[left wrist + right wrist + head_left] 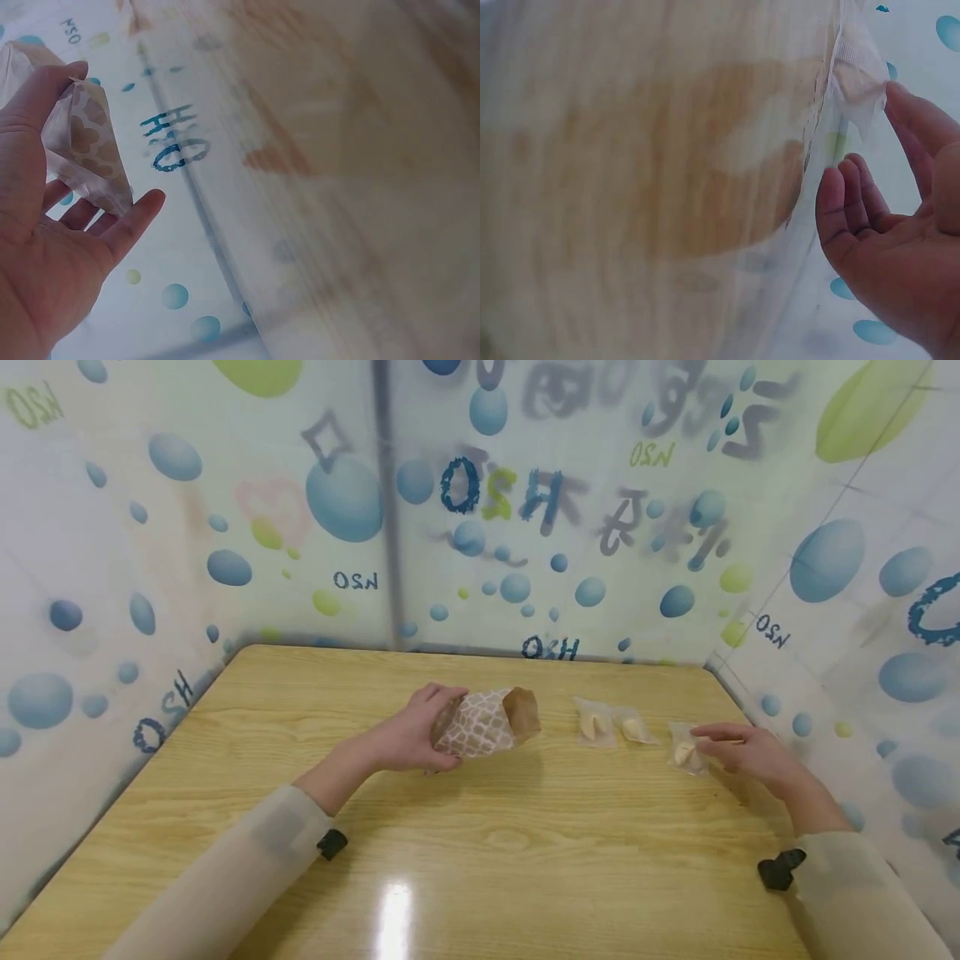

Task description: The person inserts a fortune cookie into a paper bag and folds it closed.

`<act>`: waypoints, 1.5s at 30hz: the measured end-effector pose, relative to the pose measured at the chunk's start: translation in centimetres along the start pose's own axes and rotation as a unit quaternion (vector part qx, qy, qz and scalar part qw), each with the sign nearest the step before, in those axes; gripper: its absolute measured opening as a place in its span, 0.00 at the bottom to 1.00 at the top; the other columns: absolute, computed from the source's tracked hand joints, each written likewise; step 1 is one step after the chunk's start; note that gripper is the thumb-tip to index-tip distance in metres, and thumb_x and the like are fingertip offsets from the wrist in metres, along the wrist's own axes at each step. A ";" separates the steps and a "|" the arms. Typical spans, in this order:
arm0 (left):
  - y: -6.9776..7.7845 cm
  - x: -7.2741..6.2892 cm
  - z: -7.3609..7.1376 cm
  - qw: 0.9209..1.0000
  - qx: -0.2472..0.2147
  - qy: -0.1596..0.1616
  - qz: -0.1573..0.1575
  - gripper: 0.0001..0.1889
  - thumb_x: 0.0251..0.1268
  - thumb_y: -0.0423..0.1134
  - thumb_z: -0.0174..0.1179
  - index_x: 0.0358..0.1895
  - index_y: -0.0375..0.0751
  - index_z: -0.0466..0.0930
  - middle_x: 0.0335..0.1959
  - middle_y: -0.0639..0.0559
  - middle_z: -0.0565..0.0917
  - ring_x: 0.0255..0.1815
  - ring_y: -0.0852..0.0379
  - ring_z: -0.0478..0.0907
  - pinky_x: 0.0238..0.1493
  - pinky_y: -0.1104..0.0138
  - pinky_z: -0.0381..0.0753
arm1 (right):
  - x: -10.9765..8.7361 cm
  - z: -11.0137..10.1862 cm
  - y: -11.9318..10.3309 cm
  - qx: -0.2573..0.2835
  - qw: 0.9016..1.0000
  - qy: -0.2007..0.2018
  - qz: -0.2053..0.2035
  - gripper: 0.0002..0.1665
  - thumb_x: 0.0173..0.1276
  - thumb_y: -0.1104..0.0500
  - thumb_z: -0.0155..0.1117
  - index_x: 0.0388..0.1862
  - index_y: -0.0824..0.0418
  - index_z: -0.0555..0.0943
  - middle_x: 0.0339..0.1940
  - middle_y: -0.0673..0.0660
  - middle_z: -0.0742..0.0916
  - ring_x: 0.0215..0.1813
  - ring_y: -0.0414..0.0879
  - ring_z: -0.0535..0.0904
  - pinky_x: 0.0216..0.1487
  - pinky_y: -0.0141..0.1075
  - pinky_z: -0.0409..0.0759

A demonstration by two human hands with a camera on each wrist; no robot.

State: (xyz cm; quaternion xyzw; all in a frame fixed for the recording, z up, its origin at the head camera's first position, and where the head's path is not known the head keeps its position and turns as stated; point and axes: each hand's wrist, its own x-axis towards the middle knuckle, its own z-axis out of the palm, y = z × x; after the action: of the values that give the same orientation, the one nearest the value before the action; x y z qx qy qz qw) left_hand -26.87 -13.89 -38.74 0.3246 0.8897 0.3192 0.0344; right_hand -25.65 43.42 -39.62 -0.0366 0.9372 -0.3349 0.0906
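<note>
- We see the left hand (408, 727) holding the patterned paper bag (480, 724) by its left end; we judge this leaves its open mouth free and facing the packets.
- We find the left packet (596, 724) and the middle packet (633, 725) side by side on the counter (487, 835), with the rightmost packet (685, 752) a little apart; we suppose this spacing lets each be reached separately.
- We see the bag lying between the left thumb, on the near side, and the fingers wrapped round the far side.
- We see the right hand (757, 756) with its foremost fingertips at the rightmost packet's edge; the other fingers are bent and away from it; we cannot tell whether thumb and forefinger pinch the wrapper or merely touch it.
</note>
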 end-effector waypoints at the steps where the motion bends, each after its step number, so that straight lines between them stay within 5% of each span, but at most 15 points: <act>1: 0.0 0.0 0.0 1.000 -0.001 0.000 0.001 0.57 0.56 0.42 0.82 0.87 0.39 0.57 0.74 0.37 0.68 0.75 0.39 0.66 0.77 0.40 0.74 | 0.1 0.1 0.0 -0.001 1.000 -0.005 0.001 0.34 0.87 0.43 0.60 0.79 0.64 0.77 0.80 0.72 0.77 0.60 0.45 0.81 0.51 0.36 0.84; 6: 0.0 0.0 0.1 1.000 0.002 0.002 0.003 0.57 0.56 0.41 0.82 0.87 0.39 0.57 0.74 0.37 0.68 0.75 0.39 0.66 0.78 0.40 0.74 | 0.4 0.7 -0.6 0.006 1.000 -0.028 0.004 0.37 0.84 0.43 0.65 0.80 0.64 0.75 0.80 0.76 0.75 0.73 0.67 0.76 0.54 0.39 0.85; 9: 0.0 0.0 0.0 1.000 0.004 0.003 0.003 0.56 0.56 0.42 0.82 0.87 0.40 0.57 0.74 0.37 0.68 0.75 0.39 0.66 0.78 0.40 0.74 | 0.4 0.9 -1.1 0.004 0.999 -0.031 0.012 0.39 0.83 0.41 0.65 0.81 0.63 0.74 0.79 0.77 0.74 0.75 0.71 0.74 0.55 0.40 0.85; 13: 0.0 0.0 0.0 1.000 0.001 0.005 0.006 0.56 0.57 0.41 0.82 0.86 0.39 0.58 0.74 0.37 0.68 0.76 0.38 0.66 0.78 0.40 0.73 | 0.4 0.9 -1.5 -0.010 1.000 -0.026 0.007 0.37 0.83 0.43 0.66 0.80 0.63 0.75 0.69 0.73 0.83 0.60 0.58 0.82 0.48 0.38 0.85; 18: 0.0 0.0 0.1 1.000 0.002 0.008 0.008 0.55 0.56 0.41 0.83 0.86 0.39 0.59 0.74 0.37 0.68 0.75 0.38 0.67 0.78 0.40 0.73 | 0.4 0.9 -1.5 -0.011 1.000 -0.024 -0.004 0.35 0.83 0.47 0.67 0.79 0.64 0.75 0.54 0.62 0.88 0.43 0.44 0.81 0.40 0.37 0.84; 30: 0.1 0.1 -0.2 1.000 0.008 0.006 0.009 0.55 0.57 0.42 0.82 0.85 0.37 0.59 0.75 0.34 0.68 0.76 0.37 0.67 0.78 0.39 0.73 | 0.1 0.7 -3.2 -0.012 0.998 0.047 -0.038 0.37 0.82 0.44 0.69 0.81 0.61 0.76 0.59 0.60 0.81 0.53 0.39 0.77 0.47 0.31 0.80; 36: 0.1 0.1 -0.2 1.000 0.010 0.005 0.008 0.55 0.57 0.43 0.82 0.85 0.37 0.59 0.74 0.34 0.68 0.75 0.37 0.67 0.78 0.39 0.74 | 0.0 1.9 -7.1 0.026 0.996 0.045 -0.069 0.35 0.81 0.47 0.71 0.80 0.60 0.78 0.55 0.56 0.84 0.49 0.32 0.81 0.48 0.26 0.81; 45: 0.2 0.1 -0.2 1.000 0.012 0.002 0.006 0.55 0.57 0.43 0.82 0.85 0.37 0.58 0.73 0.35 0.68 0.75 0.37 0.67 0.77 0.39 0.74 | -0.7 4.1 -13.6 0.086 0.991 0.010 -0.099 0.34 0.82 0.46 0.69 0.80 0.55 0.77 0.68 0.61 0.84 0.56 0.28 0.84 0.55 0.30 0.87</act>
State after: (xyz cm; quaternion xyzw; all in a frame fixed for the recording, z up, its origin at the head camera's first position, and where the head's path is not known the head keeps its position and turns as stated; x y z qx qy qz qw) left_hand -26.88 -13.85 -38.42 0.3298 0.8914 0.3096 0.0273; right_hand -24.05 30.42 -34.00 -0.1177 0.8976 -0.4218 0.0507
